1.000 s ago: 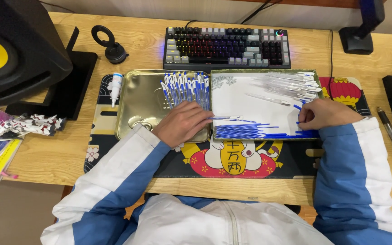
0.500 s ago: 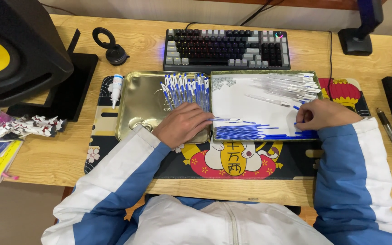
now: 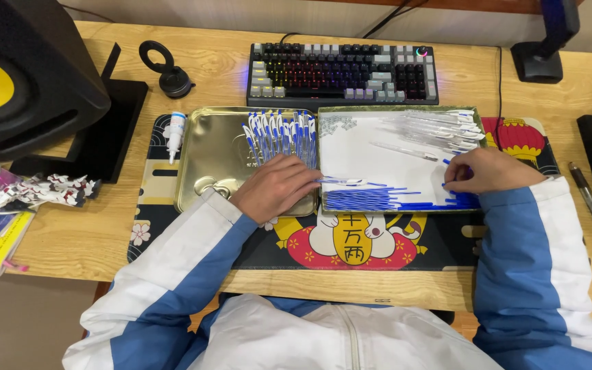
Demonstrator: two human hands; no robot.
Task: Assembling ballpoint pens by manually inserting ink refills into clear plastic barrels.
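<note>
My left hand (image 3: 275, 186) lies on the gold metal tray (image 3: 196, 161), just below a row of assembled blue-and-white pens (image 3: 279, 132). Its fingertips close on a blue-and-white pen (image 3: 342, 181) that reaches across onto the white tray (image 3: 364, 147). My right hand (image 3: 491, 171) rests at the white tray's right edge, fingers pinched on a thin blue refill (image 3: 445, 162). A heap of blue refills (image 3: 378, 199) lies along that tray's front edge. Clear pen barrels (image 3: 440, 125) are piled at its back right.
Both trays sit on a patterned desk mat (image 3: 351, 243) on a wooden desk. Behind them is a lit keyboard (image 3: 342, 74). A black speaker (image 3: 25, 75) stands at the left, a small white bottle (image 3: 175, 133) beside the gold tray, loose pens (image 3: 590, 199) at the right.
</note>
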